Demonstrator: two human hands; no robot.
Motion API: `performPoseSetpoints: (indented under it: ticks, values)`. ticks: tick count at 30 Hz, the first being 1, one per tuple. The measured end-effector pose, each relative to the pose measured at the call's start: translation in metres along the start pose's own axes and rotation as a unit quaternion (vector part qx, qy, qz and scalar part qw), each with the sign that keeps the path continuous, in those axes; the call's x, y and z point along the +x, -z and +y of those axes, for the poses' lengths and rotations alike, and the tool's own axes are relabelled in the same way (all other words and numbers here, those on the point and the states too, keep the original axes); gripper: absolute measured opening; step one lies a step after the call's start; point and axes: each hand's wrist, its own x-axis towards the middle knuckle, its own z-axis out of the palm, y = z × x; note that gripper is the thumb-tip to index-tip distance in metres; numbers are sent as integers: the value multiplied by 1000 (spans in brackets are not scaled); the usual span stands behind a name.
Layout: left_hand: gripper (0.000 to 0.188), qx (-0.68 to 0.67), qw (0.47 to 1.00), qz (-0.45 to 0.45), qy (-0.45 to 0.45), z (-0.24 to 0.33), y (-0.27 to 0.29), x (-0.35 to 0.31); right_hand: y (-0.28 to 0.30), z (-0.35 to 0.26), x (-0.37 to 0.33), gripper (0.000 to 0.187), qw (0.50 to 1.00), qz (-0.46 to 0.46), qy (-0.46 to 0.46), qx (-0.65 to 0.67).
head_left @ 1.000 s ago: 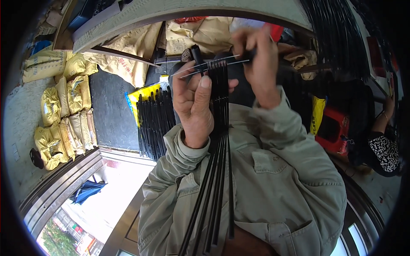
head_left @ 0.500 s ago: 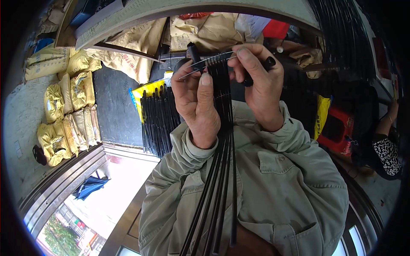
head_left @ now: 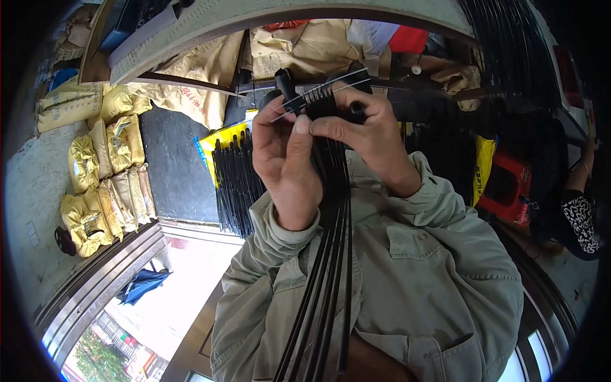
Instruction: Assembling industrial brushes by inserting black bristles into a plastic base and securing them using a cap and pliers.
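While both hands meet at the top middle of the view, the scene runs like this from left to right.

Far left: a stack of yellow tied plastic sacks lies on the grey ground beside a dark grey flat mat.

Left of centre: a heap of loose thin black rods lies partly on a yellow plastic sheet, just left of the hands.

Left hand: the left hand is raised with its back to the camera; its fingers are curled together around the upper part of the bundle of long thin black ribs, the thumb pressed on the front of it.

Bundle: the ribs hang from the hands down across the front of the pale green jacket to the lower edge, fanning slightly apart toward the bottom.

Top of bundle: two thin silver metal wires cross the rib ends at a slant, and a short black cylindrical cap sticks up just left of them.

Right hand: the right hand touches the left one; its fingers are closed on the rib ends just under the wires, and a small round black knob shows between them.

Right: a red plastic crate sits near a yellow bag.

Far right: another person's arm in a black-and-white patterned sleeve shows at the edge, well apart from the hands.
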Motion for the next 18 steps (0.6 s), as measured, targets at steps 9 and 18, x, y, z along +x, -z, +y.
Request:
performPoseSetpoints:
  ticks: [9,18]
  values:
    - [20,-3,994,-48,93,18,22,19,0,-10,-3,10,994,-7,-90,61]
    - [22,23,997,-62,49,9,23,18,-9,-4,-8,17,997,51,-51,0]
